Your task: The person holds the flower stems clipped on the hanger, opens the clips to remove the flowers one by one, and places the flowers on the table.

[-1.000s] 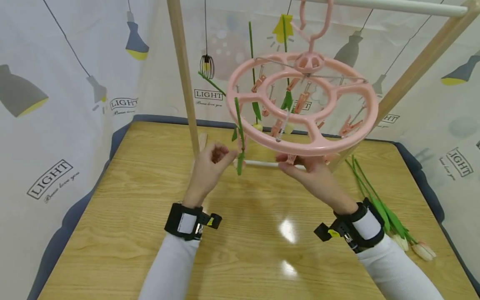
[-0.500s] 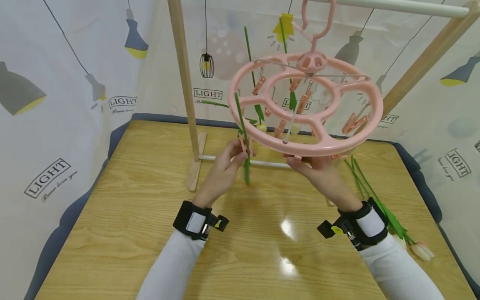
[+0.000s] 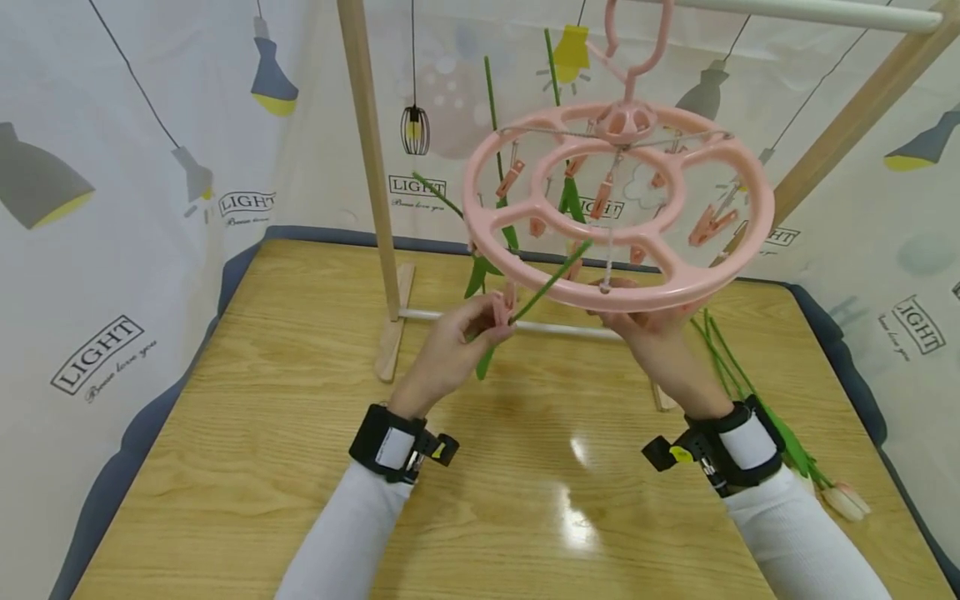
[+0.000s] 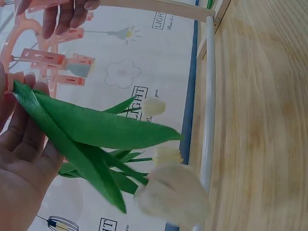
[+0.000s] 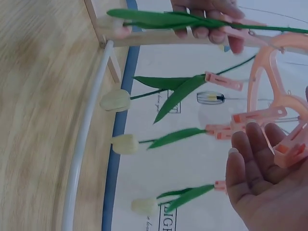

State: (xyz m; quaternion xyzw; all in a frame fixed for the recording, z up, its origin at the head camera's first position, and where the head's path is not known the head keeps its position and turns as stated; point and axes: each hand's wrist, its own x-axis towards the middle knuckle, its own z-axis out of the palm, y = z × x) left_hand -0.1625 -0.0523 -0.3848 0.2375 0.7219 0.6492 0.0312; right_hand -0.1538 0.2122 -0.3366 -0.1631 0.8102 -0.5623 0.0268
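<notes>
A pink round clip hanger (image 3: 622,296) hangs from the rod, with several white tulips (image 5: 115,100) clipped upside down on it. At its front left, my left hand (image 3: 450,346) pinches a pink clothespin (image 3: 504,307). A green tulip stem (image 3: 555,279) slants up right from this peg, and its leaves (image 4: 110,127) and pale bloom (image 4: 173,195) hang below. My right hand (image 3: 663,350) is under the front rim, partly hidden by it. Its fingers, loosely bent in the right wrist view, lie against pink clothespins (image 5: 291,149).
A wooden frame (image 3: 367,167) with a white lower bar (image 3: 555,330) stands around the hanger. Loose tulips (image 3: 843,500) lie on the wooden table (image 3: 247,467) at right. A printed cloth (image 3: 150,275) surrounds the table.
My left hand has moved right and up to the peg and now pinches it. The stem has swung from near upright to slanting right. The hanger's front rim has turned rightward, and my right hand has shifted slightly right.
</notes>
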